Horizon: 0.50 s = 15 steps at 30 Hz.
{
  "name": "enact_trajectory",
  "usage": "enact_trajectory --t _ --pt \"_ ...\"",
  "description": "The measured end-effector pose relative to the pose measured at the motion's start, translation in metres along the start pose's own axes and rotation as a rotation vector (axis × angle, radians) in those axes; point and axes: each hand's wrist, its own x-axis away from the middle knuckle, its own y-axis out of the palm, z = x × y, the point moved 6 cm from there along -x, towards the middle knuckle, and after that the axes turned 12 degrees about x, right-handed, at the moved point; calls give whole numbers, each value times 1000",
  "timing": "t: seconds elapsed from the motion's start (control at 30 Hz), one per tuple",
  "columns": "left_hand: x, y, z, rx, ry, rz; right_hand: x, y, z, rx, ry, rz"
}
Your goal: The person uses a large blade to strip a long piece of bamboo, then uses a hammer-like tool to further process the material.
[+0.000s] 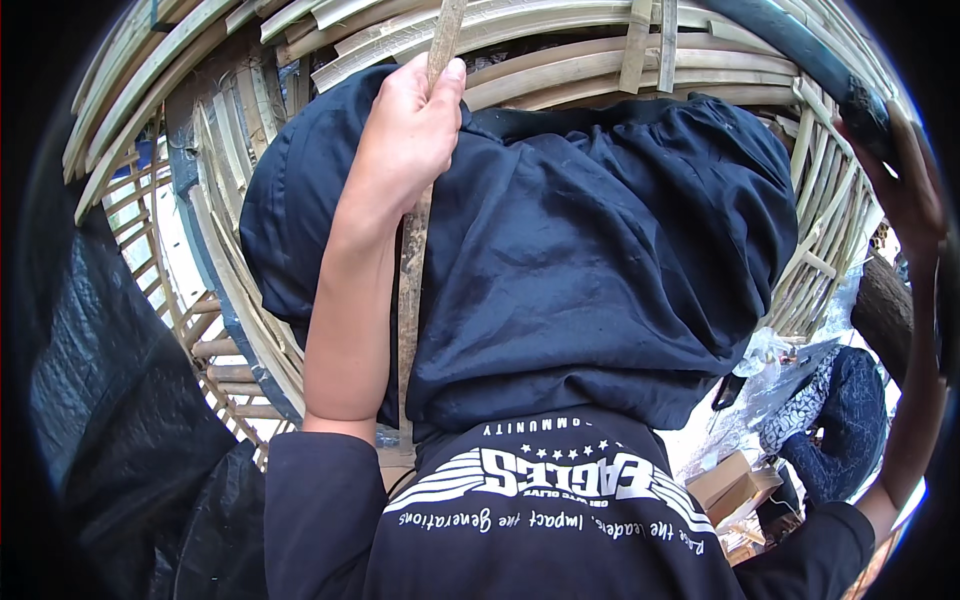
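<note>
My left hand [410,130] is closed around a long thin bamboo strip [412,290] that runs from the top of the view down past my lap. My right hand [905,185] reaches far out at the right edge and grips a dark thick curved rim [800,50] of a large round bamboo frame [560,45]. The frame's pale bent slats arc around me on the left, top and right. My dark baggy trousers [590,250] and dark printed shirt [540,510] fill the middle.
Black plastic sheeting [110,400] lies at the lower left. Bamboo lattice [215,340] shows beside my left leg. At the lower right sit small wooden blocks [735,485], crumpled clear plastic [770,360] and a patterned dark cloth [840,420].
</note>
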Motion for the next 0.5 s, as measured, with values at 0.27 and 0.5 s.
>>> enact_trajectory --t 0.27,0.5 --pt "22 1 15 267 -113 -182 94 33 -30 -551 1074 59" --pt "50 14 23 322 -72 -301 100 39 -98 -953 1299 53"
